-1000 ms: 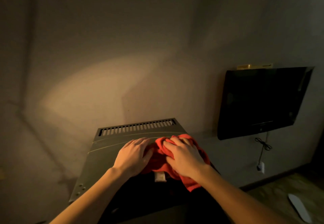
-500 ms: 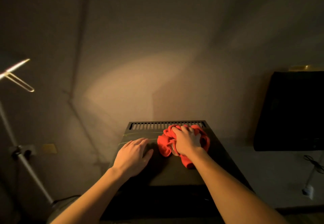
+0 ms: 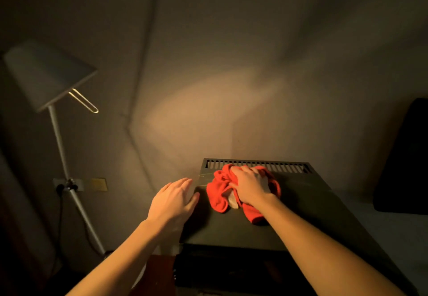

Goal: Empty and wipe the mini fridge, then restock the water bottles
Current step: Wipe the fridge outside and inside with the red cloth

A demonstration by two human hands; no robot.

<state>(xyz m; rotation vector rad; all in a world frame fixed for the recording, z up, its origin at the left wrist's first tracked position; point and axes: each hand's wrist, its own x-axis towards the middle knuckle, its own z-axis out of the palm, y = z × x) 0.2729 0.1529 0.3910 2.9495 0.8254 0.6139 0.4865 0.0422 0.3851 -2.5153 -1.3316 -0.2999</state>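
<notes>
Red cloth (image 3: 218,190) bunched beneath right hand (image 3: 251,185) grip.

text: none legible | cloth (image 3: 217,193): pale tag (image 3: 232,201), no print readable | fridge (image 3: 301,203) top: no marking readable | yellow note (image 3: 99,184) on wall: too dim to read

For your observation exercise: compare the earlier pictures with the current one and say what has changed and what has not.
The right hand has pushed the red cloth back to the vent slots. The left hand, which touched the cloth a second ago, now lies apart at the mini fridge top's left edge. The right hand still grips the cloth.
</notes>
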